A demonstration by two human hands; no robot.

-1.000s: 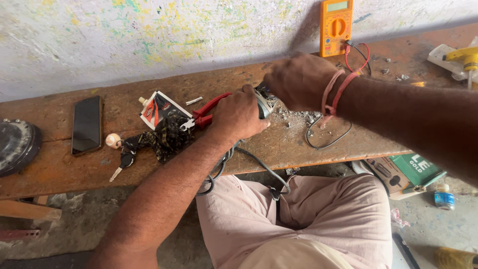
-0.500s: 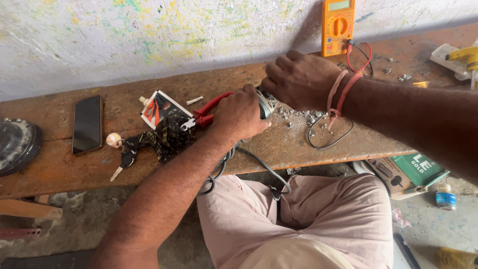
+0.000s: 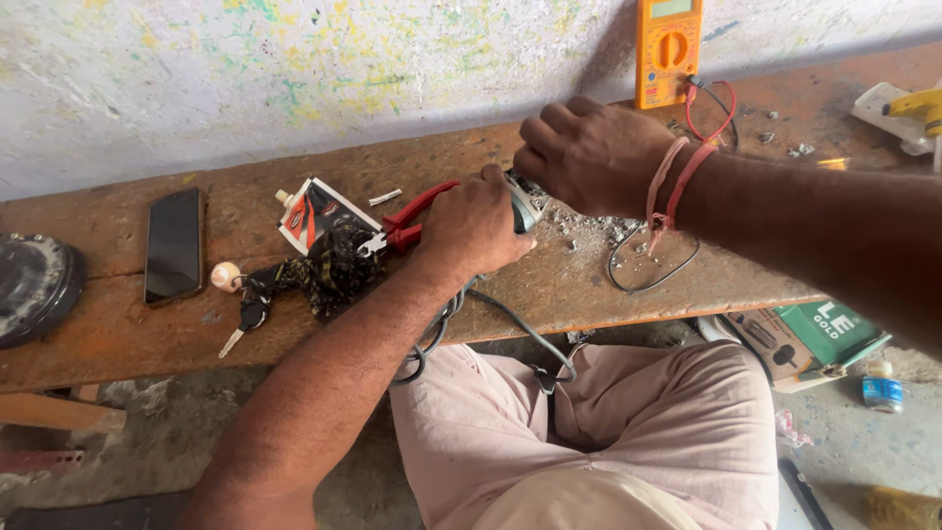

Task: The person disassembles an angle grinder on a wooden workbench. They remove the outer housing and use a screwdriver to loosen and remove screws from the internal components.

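Note:
My left hand [image 3: 476, 228] is closed around a small grey device [image 3: 523, 201] on the worn wooden bench [image 3: 549, 285]. My right hand [image 3: 589, 152] comes in from the right and presses its fingers on the same device from above; a red thread band circles that wrist. What the fingers hold on the device is hidden. Red-handled pliers [image 3: 412, 221] lie just left of my left hand. A grey cable [image 3: 510, 324] hangs from the device over the bench's front edge.
An orange multimeter [image 3: 669, 49] with red and black leads leans on the wall. A black phone [image 3: 174, 245], a squeezed tube [image 3: 312, 211], keys with a dark cloth [image 3: 314, 275] and a round black part [image 3: 29, 285] lie to the left. Metal crumbs [image 3: 589, 226] scatter by the hands. Boxes [image 3: 814, 339] lie on the floor.
My right hand has shifted slightly left and up over the device. My left hand keeps its grip in the same spot.

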